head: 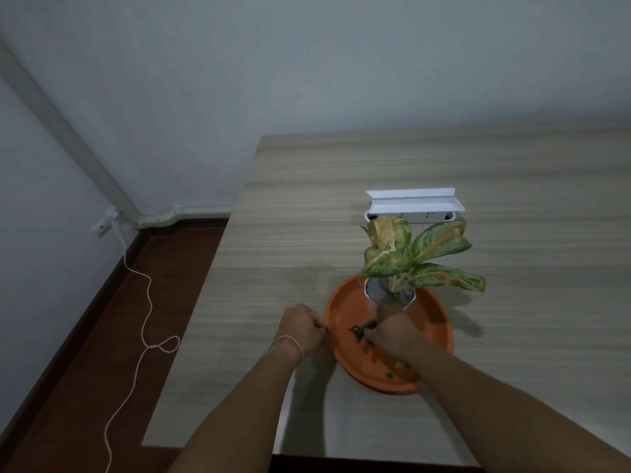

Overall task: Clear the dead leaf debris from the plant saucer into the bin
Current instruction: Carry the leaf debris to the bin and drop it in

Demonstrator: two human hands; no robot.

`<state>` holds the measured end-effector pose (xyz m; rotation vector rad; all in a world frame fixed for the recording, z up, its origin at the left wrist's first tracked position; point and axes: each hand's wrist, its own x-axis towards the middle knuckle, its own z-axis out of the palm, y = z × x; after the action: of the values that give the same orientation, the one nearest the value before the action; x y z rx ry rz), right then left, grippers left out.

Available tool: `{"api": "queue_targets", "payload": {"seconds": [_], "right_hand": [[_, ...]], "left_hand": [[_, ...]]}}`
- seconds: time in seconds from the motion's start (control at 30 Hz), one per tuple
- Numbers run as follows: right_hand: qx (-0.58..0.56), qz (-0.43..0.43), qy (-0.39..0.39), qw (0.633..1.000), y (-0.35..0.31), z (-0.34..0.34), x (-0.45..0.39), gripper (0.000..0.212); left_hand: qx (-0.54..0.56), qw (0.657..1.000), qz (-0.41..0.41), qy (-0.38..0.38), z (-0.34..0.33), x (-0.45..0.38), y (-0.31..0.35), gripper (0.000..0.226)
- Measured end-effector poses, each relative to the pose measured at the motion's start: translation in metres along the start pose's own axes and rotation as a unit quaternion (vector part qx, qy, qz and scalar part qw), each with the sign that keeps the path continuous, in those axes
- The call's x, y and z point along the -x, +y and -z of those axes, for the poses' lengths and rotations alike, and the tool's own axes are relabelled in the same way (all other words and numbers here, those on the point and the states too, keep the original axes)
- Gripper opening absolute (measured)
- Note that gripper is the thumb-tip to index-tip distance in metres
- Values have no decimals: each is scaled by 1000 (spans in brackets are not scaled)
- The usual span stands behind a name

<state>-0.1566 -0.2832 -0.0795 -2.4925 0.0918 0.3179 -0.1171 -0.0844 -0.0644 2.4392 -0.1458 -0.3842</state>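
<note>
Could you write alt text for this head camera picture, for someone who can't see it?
Two bare hands work at an orange saucer on a wooden table: the right hand pinches green leaf bits inside it, the left hand grips its near-left rim. A small speckled plant in a white pot stands in the saucer, a white box behind it. No bin shows.

The room is dim, with a cool grey cast and no hard glare. Soft shadows fall on the table [512,186] to the right of the plant [420,257] and under the forearms, so light perhaps comes from the upper left. The whole frame is slightly soft; the leaf bits [358,334] are smeared. Wide-angle distortion bends the table edges and wall lines.
</note>
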Motion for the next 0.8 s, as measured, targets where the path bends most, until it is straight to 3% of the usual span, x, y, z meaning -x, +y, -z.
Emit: {"api": "queue_targets", "payload": {"seconds": [0.13, 0.43, 0.63, 0.8], "right_hand": [[18, 2, -11, 1000, -35, -10, -7, 16], [71, 147, -68, 984, -179, -73, -27, 21], [86, 275, -119, 950, -300, -155, -13, 18], [98, 370, -189, 904, -372, -241, 11, 20]], "left_hand": [[13, 999, 24, 33, 36, 9, -32, 11], [34, 983, 125, 132, 140, 89, -157, 8], [60, 941, 257, 212, 192, 195, -253, 8], [80, 902, 345, 248, 187, 266, -327, 10]]}}
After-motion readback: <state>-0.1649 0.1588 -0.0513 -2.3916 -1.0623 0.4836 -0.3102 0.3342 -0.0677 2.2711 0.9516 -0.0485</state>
